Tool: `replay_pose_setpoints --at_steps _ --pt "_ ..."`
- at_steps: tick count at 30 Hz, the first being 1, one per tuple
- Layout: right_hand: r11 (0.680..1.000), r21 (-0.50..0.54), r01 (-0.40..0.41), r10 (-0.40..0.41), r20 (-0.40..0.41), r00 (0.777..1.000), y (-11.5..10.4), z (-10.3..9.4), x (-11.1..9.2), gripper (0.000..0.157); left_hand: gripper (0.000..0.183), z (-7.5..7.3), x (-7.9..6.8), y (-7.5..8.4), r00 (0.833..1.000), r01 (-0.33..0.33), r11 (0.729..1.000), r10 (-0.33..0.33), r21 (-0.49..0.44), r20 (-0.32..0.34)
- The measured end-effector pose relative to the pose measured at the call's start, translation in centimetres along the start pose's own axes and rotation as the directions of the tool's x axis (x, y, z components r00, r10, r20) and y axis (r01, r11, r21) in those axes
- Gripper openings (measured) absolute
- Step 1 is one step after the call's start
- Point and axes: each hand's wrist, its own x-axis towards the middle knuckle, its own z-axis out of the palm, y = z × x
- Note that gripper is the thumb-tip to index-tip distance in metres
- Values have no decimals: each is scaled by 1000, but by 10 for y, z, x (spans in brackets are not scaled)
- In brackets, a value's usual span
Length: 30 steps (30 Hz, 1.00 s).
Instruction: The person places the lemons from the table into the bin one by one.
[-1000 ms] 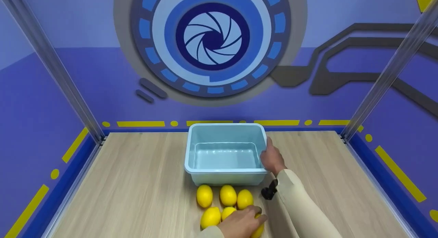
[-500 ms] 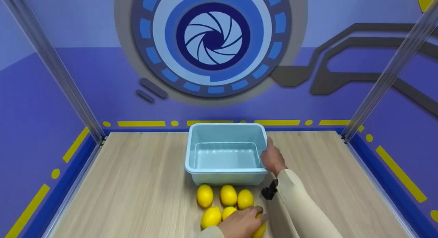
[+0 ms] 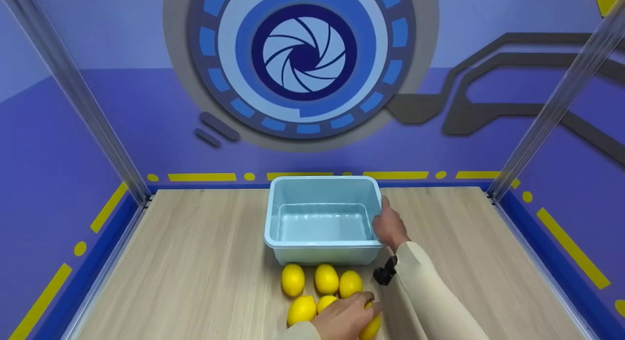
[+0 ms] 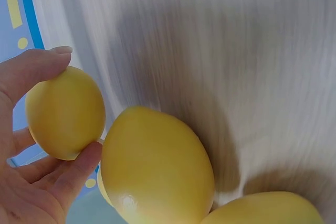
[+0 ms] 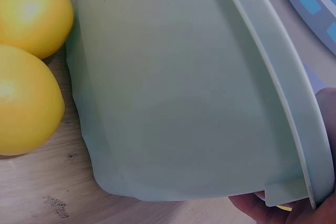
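Note:
My left hand [image 3: 344, 316] reaches over the front of a cluster of lemons, holding the lemon [image 4: 65, 114] at the cluster's right end between thumb and fingers. In the left wrist view, the thumb lies on one side of this lemon and the fingers on the other. Several more lemons lie in two rows, among them a back-row lemon [image 3: 293, 280] and a front-row lemon [image 3: 302, 309]; one in the middle is partly hidden by the left hand. Behind them stands a light blue plastic basin [image 3: 324, 255] with nothing inside. My right hand [image 3: 389, 226] grips its right rim.
Everything rests on a pale wooden table [image 3: 205, 262]. Close behind the basin rises a blue patterned wall [image 3: 136, 125], with side walls and metal posts left and right. A small black device [image 3: 385, 271] sits at the right wrist.

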Motion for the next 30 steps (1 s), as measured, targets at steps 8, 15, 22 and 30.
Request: replay_pose_setpoints --at_steps 8,15,22,30 --pt "999 17 -30 30 1 1000 0 1 0 63 64 -2 -1 0 1000 4 1000 -4 -21 16" --pt "999 13 -39 39 1 999 0 1 0 62 65 -6 -1 0 1000 -2 1000 2 2 15" --pt "1000 -13 -11 11 -12 1000 0 1 1 62 65 -8 -2 1 999 -18 999 19 28 -44" --pt "999 11 -31 31 8 999 -2 -1 0 61 69 -12 -3 -1 999 -11 1000 12 22 -50"
